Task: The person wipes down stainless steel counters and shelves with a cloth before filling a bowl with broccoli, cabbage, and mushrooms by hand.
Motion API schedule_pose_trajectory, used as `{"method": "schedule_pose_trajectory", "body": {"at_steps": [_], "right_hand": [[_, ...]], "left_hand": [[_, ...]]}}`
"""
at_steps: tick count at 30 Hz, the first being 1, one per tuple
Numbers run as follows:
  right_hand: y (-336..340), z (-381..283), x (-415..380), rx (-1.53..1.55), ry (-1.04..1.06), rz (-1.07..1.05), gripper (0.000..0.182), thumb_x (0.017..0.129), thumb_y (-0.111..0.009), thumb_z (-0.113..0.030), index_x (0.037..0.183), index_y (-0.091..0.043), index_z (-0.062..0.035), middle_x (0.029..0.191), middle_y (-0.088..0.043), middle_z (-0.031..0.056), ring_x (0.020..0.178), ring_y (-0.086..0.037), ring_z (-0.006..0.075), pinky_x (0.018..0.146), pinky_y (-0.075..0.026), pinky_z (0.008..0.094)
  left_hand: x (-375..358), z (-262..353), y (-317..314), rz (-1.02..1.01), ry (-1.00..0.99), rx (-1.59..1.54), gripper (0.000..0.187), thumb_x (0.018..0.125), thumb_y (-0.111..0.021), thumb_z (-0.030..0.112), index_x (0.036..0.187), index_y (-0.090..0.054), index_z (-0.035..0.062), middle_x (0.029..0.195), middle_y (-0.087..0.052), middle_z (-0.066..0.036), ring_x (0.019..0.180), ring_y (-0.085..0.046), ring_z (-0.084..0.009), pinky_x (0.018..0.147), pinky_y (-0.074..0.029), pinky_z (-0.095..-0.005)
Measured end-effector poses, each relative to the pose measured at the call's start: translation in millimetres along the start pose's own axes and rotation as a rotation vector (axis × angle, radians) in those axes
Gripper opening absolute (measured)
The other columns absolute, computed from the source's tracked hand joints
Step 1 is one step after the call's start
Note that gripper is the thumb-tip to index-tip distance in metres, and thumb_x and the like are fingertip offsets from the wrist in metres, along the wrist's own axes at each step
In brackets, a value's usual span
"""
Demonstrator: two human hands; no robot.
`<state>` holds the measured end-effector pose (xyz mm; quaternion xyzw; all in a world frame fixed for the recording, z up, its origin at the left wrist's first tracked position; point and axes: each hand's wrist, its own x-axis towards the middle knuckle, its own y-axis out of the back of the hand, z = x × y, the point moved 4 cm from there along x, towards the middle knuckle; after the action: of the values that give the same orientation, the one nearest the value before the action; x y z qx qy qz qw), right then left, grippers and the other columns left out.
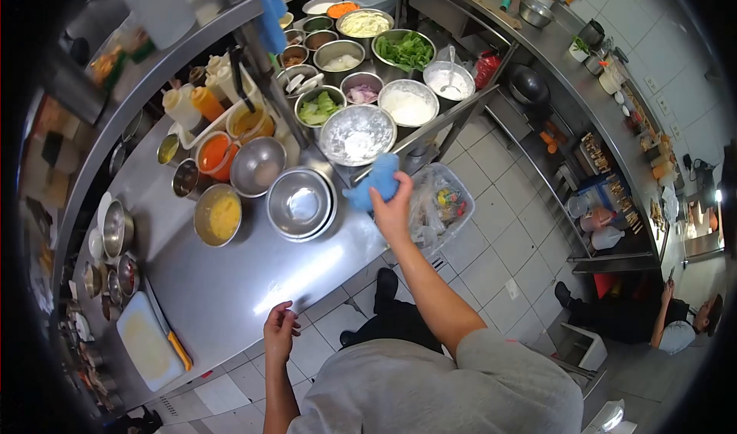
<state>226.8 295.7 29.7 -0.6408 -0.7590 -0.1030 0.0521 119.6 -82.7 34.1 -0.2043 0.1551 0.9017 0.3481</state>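
Observation:
My right hand (pixel 394 207) grips a crumpled blue cloth (pixel 376 181) over the corner of the steel table (pixel 253 269). Just beyond the cloth sits a steel bowl dusted with white powder (pixel 358 135). Stacked steel bowls (pixel 299 204) stand to the left of the cloth. My left hand (pixel 282 330) hangs by the table's front edge, its fingers loosely bent and apart, holding nothing. Farther in on the table are a bowl of yellow liquid (pixel 218 216) and a steel bowl (pixel 259 167).
Several containers of ingredients, among them leafy greens (pixel 404 50), fill the back. A knife (pixel 178 348) lies along a white cutting board (pixel 146 338) at left. A plastic bin of bags (pixel 445 207) stands on the floor at right. Another person (pixel 675 330) is at far right.

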Motion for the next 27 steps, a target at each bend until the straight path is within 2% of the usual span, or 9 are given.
{"method": "schedule_pose_trajectory", "body": {"at_steps": [4,8,13,17,20,22,23,25,27], "right_hand": [[-23,35,-8,-0.223,0.425,0.088,0.048,0.073,-0.062,0.004,0.118,-0.044,-0.0027,0.11,-0.05,0.0184,0.099,-0.052,0.0404,0.093,-0.042,0.0409],[16,177,-7,-0.427,-0.085,-0.305,0.037,0.075,-0.058,0.002,0.111,-0.054,-0.0015,0.116,-0.056,0.0192,0.109,-0.055,0.0373,0.095,-0.044,0.0377],[32,68,31,0.182,-0.044,0.122,0.045,0.08,-0.052,0.0,0.125,-0.051,-0.0029,0.115,-0.059,0.0127,0.105,-0.058,0.0245,0.092,-0.045,0.0346],[4,64,47,0.134,-0.104,0.205,0.046,0.08,-0.052,-0.001,0.125,-0.051,-0.0014,0.115,-0.06,0.0134,0.104,-0.058,0.0252,0.093,-0.045,0.0348],[12,118,68,-0.264,0.224,0.069,0.045,0.08,-0.053,-0.002,0.125,-0.052,-0.0007,0.116,-0.059,0.0145,0.107,-0.057,0.0243,0.095,-0.044,0.0351],[36,156,76,-0.583,-0.175,-0.69,0.049,0.082,-0.052,-0.004,0.13,-0.048,0.0024,0.131,-0.052,0.0238,0.123,-0.051,0.0333,0.103,-0.039,0.0343],[49,160,81,-0.584,-0.179,-0.671,0.049,0.082,-0.052,-0.004,0.13,-0.048,0.0024,0.131,-0.052,0.0238,0.123,-0.051,0.0333,0.103,-0.039,0.0343],[85,161,96,0.056,-0.662,0.062,0.049,0.087,-0.053,-0.008,0.134,-0.045,0.0034,0.137,-0.046,0.0248,0.127,-0.047,0.0357,0.105,-0.038,0.0362],[87,117,122,0.205,-0.432,0.211,0.05,0.089,-0.053,-0.009,0.136,-0.042,0.0034,0.138,-0.043,0.0255,0.126,-0.046,0.0367,0.105,-0.038,0.0377]], "left_hand": [[-29,-15,41,0.08,-0.029,-0.018,0.025,0.096,-0.055,0.013,0.119,-0.058,0.0037,0.087,-0.06,-0.004,0.069,-0.057,-0.0103,0.056,-0.048,-0.0234],[-65,-42,75,0.138,0.007,-0.005,0.024,0.096,-0.055,0.013,0.118,-0.058,0.0032,0.086,-0.061,-0.005,0.067,-0.059,-0.0108,0.053,-0.049,-0.0234],[-95,-85,96,0.192,0.075,-0.037,0.023,0.096,-0.055,0.015,0.117,-0.058,0.0038,0.086,-0.061,-0.005,0.065,-0.059,-0.0116,0.052,-0.049,-0.024],[-89,-80,77,0.15,0.121,-0.042,0.024,0.096,-0.056,0.018,0.117,-0.058,0.0051,0.085,-0.061,-0.005,0.065,-0.059,-0.0125,0.051,-0.049,-0.0242],[-69,-72,58,0.159,0.11,-0.022,0.025,0.096,-0.057,0.019,0.117,-0.058,0.0057,0.085,-0.061,-0.004,0.065,-0.06,-0.0128,0.052,-0.049,-0.0245],[-55,-63,36,0.126,0.109,-0.019,0.025,0.096,-0.057,0.019,0.117,-0.058,0.0059,0.086,-0.061,-0.004,0.065,-0.06,-0.0129,0.052,-0.049,-0.0247],[-45,-55,25,0.113,0.097,-0.031,0.025,0.096,-0.057,0.019,0.117,-0.058,0.0061,0.086,-0.061,-0.005,0.065,-0.06,-0.013,0.053,-0.049,-0.0249],[-28,-40,4,0.081,0.092,0.002,0.025,0.096,-0.057,0.019,0.117,-0.058,0.0061,0.086,-0.061,-0.005,0.066,-0.06,-0.0131,0.053,-0.049,-0.0251],[-18,-30,-18,0.064,0.126,0.043,0.024,0.096,-0.057,0.018,0.117,-0.058,0.0058,0.087,-0.062,-0.005,0.066,-0.06,-0.0134,0.054,-0.05,-0.0256]]}}
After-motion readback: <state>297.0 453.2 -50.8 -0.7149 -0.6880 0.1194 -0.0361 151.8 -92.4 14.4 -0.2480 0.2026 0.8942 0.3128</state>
